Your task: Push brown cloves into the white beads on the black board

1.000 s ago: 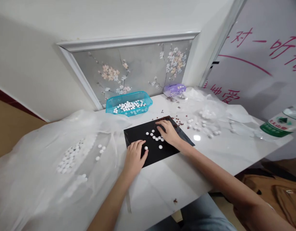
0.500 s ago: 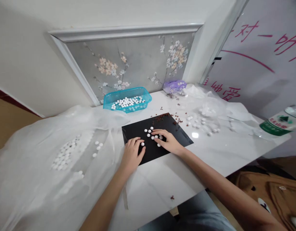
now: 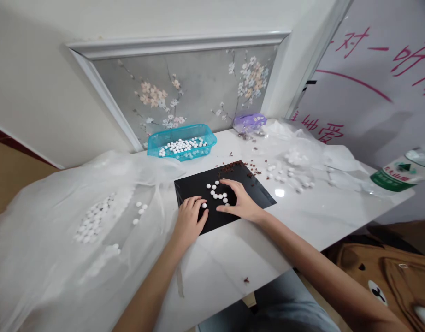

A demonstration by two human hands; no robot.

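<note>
Several small white round pieces (image 3: 220,196) form a curved, S-like row on a black sheet (image 3: 217,223). My right hand (image 3: 243,202) arches over the right side of that row, thumb and fingers spread apart. Its fingertips are near the top piece and its thumb near the lowest one, which it partly hides; whether they touch I cannot tell. On the sheet's left edge rests my left hand (image 3: 191,218), thumb and fingers apart. A single white piece (image 3: 204,205) lies between its forefinger and thumb, not visibly gripped.
A blue plastic basket (image 3: 182,142) with many white pieces stands by the wall. Small reddish-brown bits (image 3: 233,168) scatter over the sheet's far edge. Translucent plastic (image 3: 53,221) with white pieces covers the left. A purple bag (image 3: 250,122) and a bottle (image 3: 401,170) are at the right.
My right hand has opened wider, its thumb moving down and left from the pieces, uncovering more of the row. My left hand has stayed put. The view has shifted slightly.
</note>
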